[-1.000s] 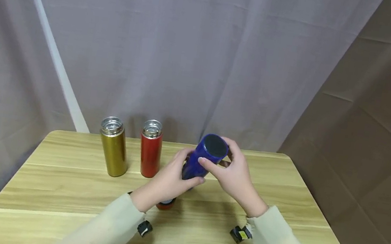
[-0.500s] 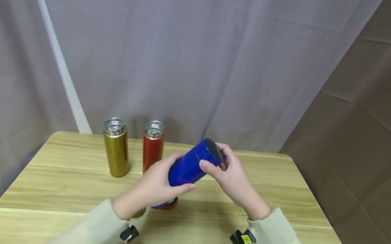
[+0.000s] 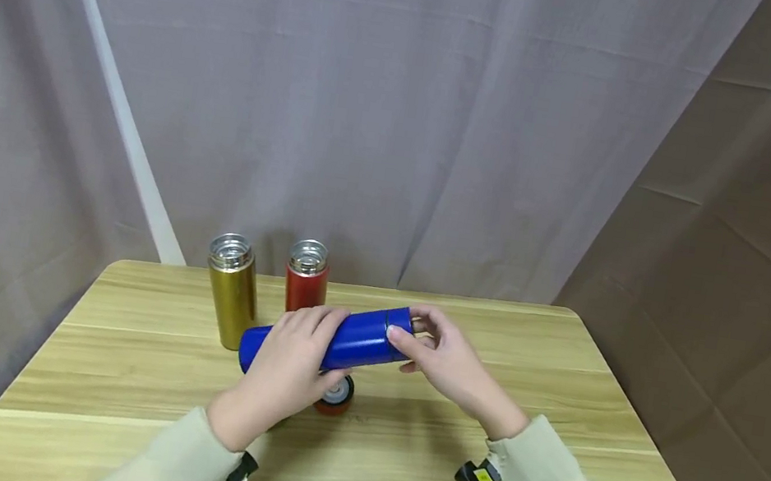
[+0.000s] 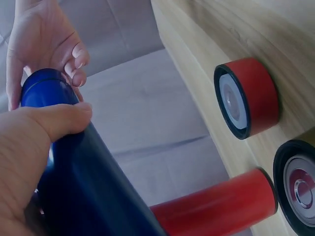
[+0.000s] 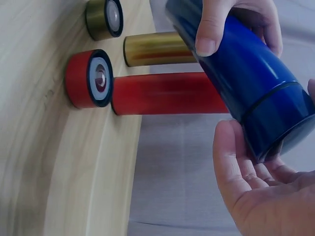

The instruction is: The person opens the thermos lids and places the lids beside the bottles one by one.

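A blue thermos bottle (image 3: 359, 340) is held in the air, tilted nearly flat, its lid end to the right. My left hand (image 3: 289, 355) grips its body, thumb along the near side. My right hand (image 3: 439, 357) holds the lid end, thumb by the lid seam; in the right wrist view its fingers (image 5: 231, 162) lie against the underside of the lid (image 5: 275, 118). Behind stand a lidless gold thermos bottle (image 3: 232, 296) and a lidless red thermos bottle (image 3: 306, 287), the red one partly hidden by the blue bottle.
On the wooden table (image 3: 410, 477) a red lid (image 3: 334, 397) lies inner side up near my left hand. A gold lid (image 5: 103, 19) appears in the right wrist view. Grey curtains (image 3: 376, 106) hang behind the table.
The blue thermos bottle has swung from steeply tilted to nearly flat, its far end rising leftward. My left hand has moved left and down with it; my right hand stays by the lid end.
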Demonstrator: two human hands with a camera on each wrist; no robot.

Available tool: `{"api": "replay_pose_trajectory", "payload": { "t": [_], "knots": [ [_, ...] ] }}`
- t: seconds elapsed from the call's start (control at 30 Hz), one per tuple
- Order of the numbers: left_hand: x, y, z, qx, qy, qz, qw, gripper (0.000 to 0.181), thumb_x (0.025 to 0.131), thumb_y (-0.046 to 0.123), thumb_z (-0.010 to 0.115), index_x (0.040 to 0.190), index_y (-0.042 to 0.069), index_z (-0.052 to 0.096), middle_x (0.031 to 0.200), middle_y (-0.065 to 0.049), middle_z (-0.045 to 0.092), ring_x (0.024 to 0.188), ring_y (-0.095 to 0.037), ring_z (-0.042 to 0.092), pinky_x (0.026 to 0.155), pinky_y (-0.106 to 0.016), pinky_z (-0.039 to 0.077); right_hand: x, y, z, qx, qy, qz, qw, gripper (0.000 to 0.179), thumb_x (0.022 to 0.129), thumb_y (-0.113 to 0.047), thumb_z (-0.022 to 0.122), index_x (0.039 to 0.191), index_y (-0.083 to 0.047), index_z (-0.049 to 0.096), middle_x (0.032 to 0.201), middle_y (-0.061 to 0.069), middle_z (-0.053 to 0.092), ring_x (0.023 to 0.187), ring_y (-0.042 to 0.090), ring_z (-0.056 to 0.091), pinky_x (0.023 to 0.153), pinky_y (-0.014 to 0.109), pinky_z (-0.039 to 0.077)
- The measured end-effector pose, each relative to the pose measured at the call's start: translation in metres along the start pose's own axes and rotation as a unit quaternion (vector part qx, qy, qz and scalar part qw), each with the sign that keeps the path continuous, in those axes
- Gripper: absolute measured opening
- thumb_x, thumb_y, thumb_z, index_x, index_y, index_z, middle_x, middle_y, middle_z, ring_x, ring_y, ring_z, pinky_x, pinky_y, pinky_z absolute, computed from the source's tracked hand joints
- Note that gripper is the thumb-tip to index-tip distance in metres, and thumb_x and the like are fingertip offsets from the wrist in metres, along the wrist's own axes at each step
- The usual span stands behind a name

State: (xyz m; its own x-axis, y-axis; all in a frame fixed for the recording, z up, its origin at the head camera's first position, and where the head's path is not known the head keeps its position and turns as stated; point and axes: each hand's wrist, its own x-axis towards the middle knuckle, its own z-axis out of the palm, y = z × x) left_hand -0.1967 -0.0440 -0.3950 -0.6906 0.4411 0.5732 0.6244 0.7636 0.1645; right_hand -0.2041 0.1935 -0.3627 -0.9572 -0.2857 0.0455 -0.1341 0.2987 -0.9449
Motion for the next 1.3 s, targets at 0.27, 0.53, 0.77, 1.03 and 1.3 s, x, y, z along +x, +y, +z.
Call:
{"api": "replay_pose_trajectory", "payload": {
  "t": [0.27,0.53,0.77,1.03,1.3],
  "knots": [
    [-0.003,-0.003,0.001,0.021,0.003,0.023,0.9995,0.075,0.073,0.043,0.082,0.132,0.008,0.052,0.117,-0.011,0.062,0.103,-0.029,0.061,0.089,-0.047,0.049,0.002,0.005,0.005,0.004,0.005,0.005,1.0000,0.060,0.090,-0.035,0.069,0.134,-0.004,0.044,0.117,0.020,0.056,0.089,0.028,0.065,0.073,0.041,0.057],
    [-0.004,-0.007,0.001,-0.034,-0.002,0.044,0.9984,0.072,0.072,0.044,0.081,0.128,0.006,0.057,0.111,-0.010,0.067,0.093,-0.024,0.067,0.078,-0.040,0.056,-0.003,0.002,0.009,-0.034,0.046,-0.030,0.9979,0.052,0.085,-0.034,0.075,0.124,-0.009,0.051,0.100,0.016,0.050,0.073,0.025,0.062,0.061,0.039,0.055],
    [-0.003,-0.008,-0.001,-0.063,-0.008,0.043,0.9970,0.069,0.069,0.044,0.083,0.124,0.009,0.060,0.106,-0.005,0.069,0.084,-0.018,0.067,0.069,-0.035,0.056,-0.007,0.001,0.012,-0.053,0.067,-0.061,0.9944,0.045,0.083,-0.029,0.077,0.118,-0.012,0.054,0.096,0.013,0.051,0.078,0.023,0.058,0.063,0.033,0.053],
    [-0.002,-0.008,-0.004,-0.072,-0.008,0.036,0.9967,0.066,0.066,0.044,0.085,0.121,0.015,0.062,0.101,0.001,0.070,0.075,-0.012,0.065,0.061,-0.033,0.052,-0.007,0.001,0.013,-0.050,0.066,-0.066,0.9944,0.040,0.083,-0.016,0.076,0.117,-0.009,0.055,0.096,0.012,0.054,0.080,0.023,0.058,0.065,0.031,0.052],
    [-0.001,-0.008,-0.009,-0.077,-0.034,0.026,0.9961,0.068,0.066,0.049,0.083,0.122,0.017,0.063,0.105,0.003,0.070,0.079,-0.010,0.064,0.065,-0.033,0.051,-0.014,-0.005,0.012,-0.040,0.044,-0.085,0.9946,0.042,0.083,-0.021,0.077,0.117,-0.012,0.054,0.100,0.014,0.057,0.087,0.029,0.063,0.069,0.034,0.056]
  ]
}}
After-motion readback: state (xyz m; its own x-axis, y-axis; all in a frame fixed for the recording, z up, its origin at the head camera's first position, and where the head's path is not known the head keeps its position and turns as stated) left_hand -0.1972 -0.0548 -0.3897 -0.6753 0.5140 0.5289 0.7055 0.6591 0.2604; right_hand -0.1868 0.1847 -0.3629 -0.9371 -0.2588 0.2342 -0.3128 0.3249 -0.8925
